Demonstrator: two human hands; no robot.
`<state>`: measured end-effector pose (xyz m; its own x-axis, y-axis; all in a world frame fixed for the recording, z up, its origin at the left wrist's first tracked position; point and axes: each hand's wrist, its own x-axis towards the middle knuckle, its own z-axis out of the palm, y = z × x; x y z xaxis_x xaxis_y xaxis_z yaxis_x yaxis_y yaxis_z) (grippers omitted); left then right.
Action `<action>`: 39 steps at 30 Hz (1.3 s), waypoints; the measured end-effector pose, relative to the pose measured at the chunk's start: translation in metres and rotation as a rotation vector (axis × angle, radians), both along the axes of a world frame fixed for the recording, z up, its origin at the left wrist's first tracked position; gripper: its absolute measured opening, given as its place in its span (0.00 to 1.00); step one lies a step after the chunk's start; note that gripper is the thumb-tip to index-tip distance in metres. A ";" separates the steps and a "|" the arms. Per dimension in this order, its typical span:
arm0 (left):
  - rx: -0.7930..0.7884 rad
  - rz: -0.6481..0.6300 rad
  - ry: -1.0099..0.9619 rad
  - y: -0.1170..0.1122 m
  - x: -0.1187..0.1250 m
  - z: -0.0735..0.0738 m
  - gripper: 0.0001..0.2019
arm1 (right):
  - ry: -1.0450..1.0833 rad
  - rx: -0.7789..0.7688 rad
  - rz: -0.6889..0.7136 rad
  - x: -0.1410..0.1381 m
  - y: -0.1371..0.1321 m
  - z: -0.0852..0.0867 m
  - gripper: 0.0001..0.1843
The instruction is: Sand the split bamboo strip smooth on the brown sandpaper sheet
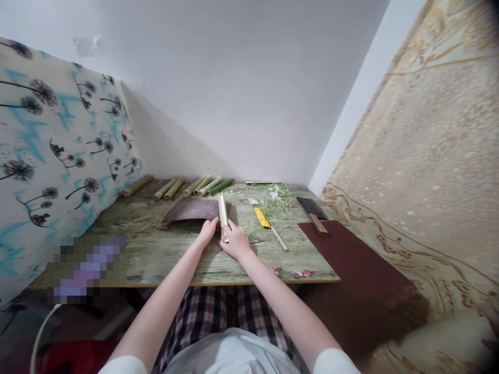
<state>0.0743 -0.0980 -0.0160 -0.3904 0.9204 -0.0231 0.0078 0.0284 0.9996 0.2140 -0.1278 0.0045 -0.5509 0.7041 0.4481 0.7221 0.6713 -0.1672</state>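
A pale split length of bamboo (223,208) stands out lengthwise in front of me, its hollow side facing up. My right hand (237,240) wraps its near end, fingers closed around it. Close by on the other side, my left hand (209,230) is closed beside the bamboo and at the edge of a dark brown sheet (193,210); what its fingertips pinch is hidden. The sheet arches up off the table under the bamboo. To the right lie a yellow utility knife (262,217) and a thin bamboo strip (279,238).
Several bamboo tubes (174,188) line the back left of the wood-patterned table (163,265). Green shavings (276,201) are scattered at the back right. A cleaver (314,213) rests beside a maroon mat (335,246) overhanging the right edge. A blurred-out device (88,267) with a cable is at left.
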 end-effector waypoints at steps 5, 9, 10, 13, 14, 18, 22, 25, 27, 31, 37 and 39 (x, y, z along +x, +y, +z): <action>0.005 -0.031 -0.043 -0.001 0.000 0.002 0.16 | -0.008 -0.027 -0.005 0.001 0.000 0.000 0.31; 0.035 0.073 -0.067 -0.002 -0.003 0.004 0.16 | 0.000 0.010 0.101 0.003 -0.004 0.003 0.27; 0.046 0.076 -0.086 -0.003 -0.003 0.005 0.15 | 0.003 0.018 0.115 0.003 -0.004 0.003 0.27; 0.053 0.005 -0.129 -0.005 -0.001 0.008 0.12 | 0.004 0.023 0.090 0.001 -0.004 0.002 0.28; 0.046 -0.030 -0.128 -0.006 0.001 0.008 0.12 | 0.001 0.019 0.063 0.001 -0.003 0.001 0.29; 0.019 -0.045 -0.110 -0.007 0.004 0.009 0.13 | -0.011 0.006 -0.003 0.000 -0.001 0.000 0.30; 0.017 0.086 -0.090 -0.006 0.000 0.007 0.16 | -0.019 0.011 0.087 0.002 -0.004 0.002 0.27; 0.028 0.097 -0.079 -0.003 -0.004 0.003 0.17 | -0.018 0.016 0.139 0.002 -0.005 0.003 0.27; 0.034 0.069 -0.083 0.000 -0.005 0.001 0.17 | -0.012 0.019 0.118 0.001 -0.003 0.001 0.28; 0.037 -0.029 -0.054 0.002 -0.003 -0.001 0.18 | 0.019 0.009 0.006 -0.002 0.003 -0.003 0.28; -0.002 0.053 0.218 0.003 -0.007 -0.005 0.20 | 0.015 0.002 0.027 0.001 0.002 -0.002 0.27; -0.023 0.059 0.304 0.004 -0.009 -0.007 0.21 | 0.022 0.014 0.049 0.001 0.000 0.000 0.26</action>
<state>0.0655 -0.0938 -0.0227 -0.4349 0.8967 0.0826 0.3038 0.0597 0.9509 0.2151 -0.1276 0.0041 -0.5742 0.6703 0.4701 0.6848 0.7079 -0.1729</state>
